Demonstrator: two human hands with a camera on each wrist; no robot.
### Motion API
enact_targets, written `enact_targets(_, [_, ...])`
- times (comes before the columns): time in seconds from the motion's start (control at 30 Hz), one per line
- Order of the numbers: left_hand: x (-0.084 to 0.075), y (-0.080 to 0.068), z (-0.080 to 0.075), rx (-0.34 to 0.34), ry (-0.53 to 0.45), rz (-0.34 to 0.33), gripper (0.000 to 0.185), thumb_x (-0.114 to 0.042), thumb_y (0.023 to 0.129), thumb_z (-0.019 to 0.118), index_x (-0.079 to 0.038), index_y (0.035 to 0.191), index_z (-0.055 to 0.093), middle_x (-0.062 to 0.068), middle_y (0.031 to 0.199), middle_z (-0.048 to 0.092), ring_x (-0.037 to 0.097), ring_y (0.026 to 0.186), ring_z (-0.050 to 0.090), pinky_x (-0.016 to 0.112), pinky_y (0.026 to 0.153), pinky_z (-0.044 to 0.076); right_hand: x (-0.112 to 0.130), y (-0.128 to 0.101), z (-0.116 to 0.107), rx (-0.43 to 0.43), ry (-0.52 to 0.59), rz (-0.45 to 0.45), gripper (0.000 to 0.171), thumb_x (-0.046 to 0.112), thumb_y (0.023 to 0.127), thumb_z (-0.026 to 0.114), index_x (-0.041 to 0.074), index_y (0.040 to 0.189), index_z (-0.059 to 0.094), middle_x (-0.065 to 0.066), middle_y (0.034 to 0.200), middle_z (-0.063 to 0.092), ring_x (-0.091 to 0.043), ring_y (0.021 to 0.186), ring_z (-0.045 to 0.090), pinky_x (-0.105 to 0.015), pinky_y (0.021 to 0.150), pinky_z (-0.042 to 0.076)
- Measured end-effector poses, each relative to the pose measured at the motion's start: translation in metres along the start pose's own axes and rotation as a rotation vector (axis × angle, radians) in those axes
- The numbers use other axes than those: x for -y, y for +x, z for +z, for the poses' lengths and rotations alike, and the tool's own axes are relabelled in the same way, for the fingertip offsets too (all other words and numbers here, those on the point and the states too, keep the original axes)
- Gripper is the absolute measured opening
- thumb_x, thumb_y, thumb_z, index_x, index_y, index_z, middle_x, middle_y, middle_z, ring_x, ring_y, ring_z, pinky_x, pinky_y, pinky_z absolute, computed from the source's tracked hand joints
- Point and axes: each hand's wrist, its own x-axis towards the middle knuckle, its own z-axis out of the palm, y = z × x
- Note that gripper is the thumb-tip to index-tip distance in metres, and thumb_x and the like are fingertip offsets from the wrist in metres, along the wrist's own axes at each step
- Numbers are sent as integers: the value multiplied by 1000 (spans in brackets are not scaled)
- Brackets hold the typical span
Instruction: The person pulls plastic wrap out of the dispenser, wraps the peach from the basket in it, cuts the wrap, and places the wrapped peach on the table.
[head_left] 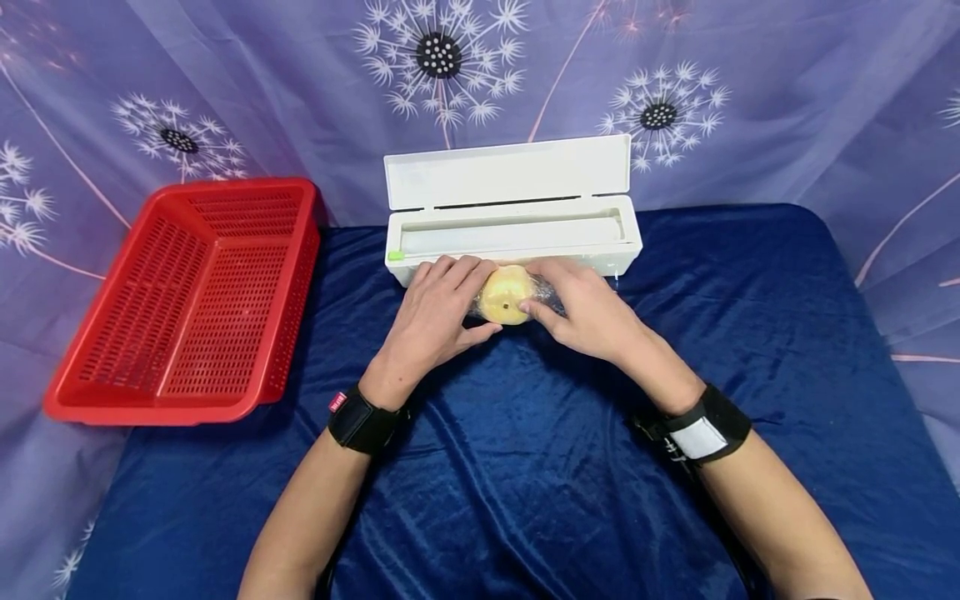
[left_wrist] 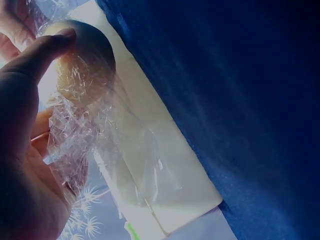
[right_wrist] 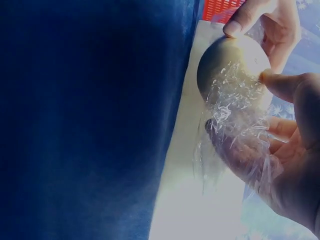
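A round yellow fruit (head_left: 507, 293), with a small dark spot on its face, is held up just in front of the white cling film box (head_left: 517, 250). Crinkled clear cling film (left_wrist: 75, 135) wraps its underside and spreads to both sides. My left hand (head_left: 442, 308) grips the fruit from the left, its thumb (left_wrist: 57, 42) against the surface in the left wrist view. From the right, my right hand (head_left: 588, 308) holds it with the thumb (right_wrist: 280, 84) pressed on the fruit and the fingers behind bunched film. The hands partly hide the box's front.
The box's lid (head_left: 510, 173) stands open at the back, and a film roll (head_left: 510, 236) lies inside. A red plastic basket (head_left: 288, 333) is on the left. Dark blue cloth (head_left: 510, 483) covers the table, with a patterned purple curtain (head_left: 300, 75) behind.
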Motion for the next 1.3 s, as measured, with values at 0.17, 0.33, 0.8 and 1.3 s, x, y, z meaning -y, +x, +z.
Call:
enact_targets(0.17, [1, 0, 1, 9, -13, -9, 82, -56, 85, 87, -14, 149, 57, 6, 140, 60, 29, 121, 56, 46, 95, 43, 3, -2, -1, -34, -70, -14, 51, 30, 101, 75, -1, 140, 64, -21, 133, 68, -39, 120, 66, -55, 98, 53])
enact_targets(0.33, [3, 1, 0, 24, -39, -16, 81, -56, 86, 85, -15, 150, 56, 5, 139, 60, 29, 121, 56, 47, 97, 43, 7, -1, -2, -69, -126, -67, 61, 32, 91, 87, 0, 138, 64, -18, 131, 66, -37, 117, 65, -52, 100, 52])
enact_targets(0.8, [7, 0, 1, 46, -78, -47, 83, -62, 87, 82, -18, 152, 56, 2, 137, 61, 27, 118, 57, 48, 98, 38, 9, -1, 6, -37, -184, -121, 79, 20, 79, 97, -4, 140, 52, -23, 141, 56, -40, 126, 59, -54, 109, 46])
enact_targets(1.3, [8, -1, 0, 61, -84, -28, 79, -64, 94, 73, -17, 155, 54, 3, 137, 60, 27, 117, 57, 50, 99, 35, 6, 0, 4, -52, -165, -113, 76, 24, 80, 97, -1, 138, 54, -21, 137, 60, -39, 122, 61, -54, 106, 48])
